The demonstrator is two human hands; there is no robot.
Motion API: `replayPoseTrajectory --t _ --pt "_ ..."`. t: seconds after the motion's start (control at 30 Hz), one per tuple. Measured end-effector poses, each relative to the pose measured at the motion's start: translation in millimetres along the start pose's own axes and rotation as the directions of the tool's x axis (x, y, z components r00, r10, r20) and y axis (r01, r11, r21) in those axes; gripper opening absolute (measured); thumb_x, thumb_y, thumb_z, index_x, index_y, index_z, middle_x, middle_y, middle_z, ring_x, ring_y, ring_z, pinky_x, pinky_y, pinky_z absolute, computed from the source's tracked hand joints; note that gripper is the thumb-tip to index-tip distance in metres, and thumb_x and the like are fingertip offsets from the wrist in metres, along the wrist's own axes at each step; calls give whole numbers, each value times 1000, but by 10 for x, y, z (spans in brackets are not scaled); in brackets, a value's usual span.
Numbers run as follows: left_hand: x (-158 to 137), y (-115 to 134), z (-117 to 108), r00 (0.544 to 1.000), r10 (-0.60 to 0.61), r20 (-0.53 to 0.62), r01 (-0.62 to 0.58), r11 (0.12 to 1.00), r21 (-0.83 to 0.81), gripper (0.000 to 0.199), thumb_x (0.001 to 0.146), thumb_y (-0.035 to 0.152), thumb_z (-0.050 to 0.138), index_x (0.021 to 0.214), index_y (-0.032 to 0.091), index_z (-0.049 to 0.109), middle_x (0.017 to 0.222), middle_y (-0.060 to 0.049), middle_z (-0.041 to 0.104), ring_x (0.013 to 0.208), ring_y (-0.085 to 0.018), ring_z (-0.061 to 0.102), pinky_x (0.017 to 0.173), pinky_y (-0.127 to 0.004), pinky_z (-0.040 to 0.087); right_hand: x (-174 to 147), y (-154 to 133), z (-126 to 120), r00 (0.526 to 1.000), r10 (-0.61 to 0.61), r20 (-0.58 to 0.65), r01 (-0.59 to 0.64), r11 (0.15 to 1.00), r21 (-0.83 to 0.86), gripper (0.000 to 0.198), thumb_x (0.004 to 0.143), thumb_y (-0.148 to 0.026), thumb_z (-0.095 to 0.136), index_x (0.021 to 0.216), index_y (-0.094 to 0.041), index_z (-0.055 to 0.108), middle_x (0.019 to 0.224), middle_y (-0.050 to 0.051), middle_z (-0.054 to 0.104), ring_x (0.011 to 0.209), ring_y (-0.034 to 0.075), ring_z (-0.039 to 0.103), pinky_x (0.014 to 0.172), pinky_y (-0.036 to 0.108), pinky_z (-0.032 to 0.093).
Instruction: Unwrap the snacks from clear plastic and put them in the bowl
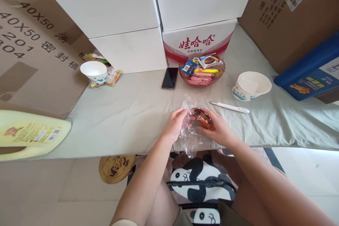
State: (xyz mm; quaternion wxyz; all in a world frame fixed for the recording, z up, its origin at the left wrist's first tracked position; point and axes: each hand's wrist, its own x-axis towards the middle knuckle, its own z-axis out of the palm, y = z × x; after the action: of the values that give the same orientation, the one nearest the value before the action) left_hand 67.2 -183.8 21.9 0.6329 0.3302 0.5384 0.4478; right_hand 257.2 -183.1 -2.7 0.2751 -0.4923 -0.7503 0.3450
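At the front edge of the cloth-covered table, my left hand point(174, 124) is closed on a crinkled clear plastic bag point(189, 141). My right hand point(217, 127) wraps round a brown-wrapped snack point(203, 118) at the bag's right side; whether the snack is inside the plastic I cannot tell. Just beyond lies a white utility knife point(230, 107), right of the hands. A red see-through bowl point(202, 82) heaped with packaged snacks stands behind them. To its left is a dark phone point(170, 78).
A white paper bowl point(251, 85) stands at right, another white bowl point(94, 71) at far left by small packets point(113, 76). Cartons point(198, 44) line the back. A blue package point(312, 70) leans at right; a yellow jug point(31, 134) lies at left. A round wooden stool point(116, 168) is below.
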Motion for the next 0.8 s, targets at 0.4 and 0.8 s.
replayPoseTrajectory --t 0.4,0.8 --pt "108 183 -271 982 -11 -187 38 989 142 15 79 32 52 75 18 57 85 -2 69 60 -10 67 46 -18 33 154 -151 -418 891 165 -424 -90 978 190 38 77 -45 72 108 -24 64 99 7 74 91 28 72 83 44 59" --pt "7 229 -366 999 29 -29 -21 972 235 17 80 30 51 69 18 57 83 -3 68 55 -8 60 49 -21 36 1735 -357 -1093 941 158 -298 -248 923 -296 52 72 -25 79 121 -17 64 116 10 68 103 28 65 97 58 48"
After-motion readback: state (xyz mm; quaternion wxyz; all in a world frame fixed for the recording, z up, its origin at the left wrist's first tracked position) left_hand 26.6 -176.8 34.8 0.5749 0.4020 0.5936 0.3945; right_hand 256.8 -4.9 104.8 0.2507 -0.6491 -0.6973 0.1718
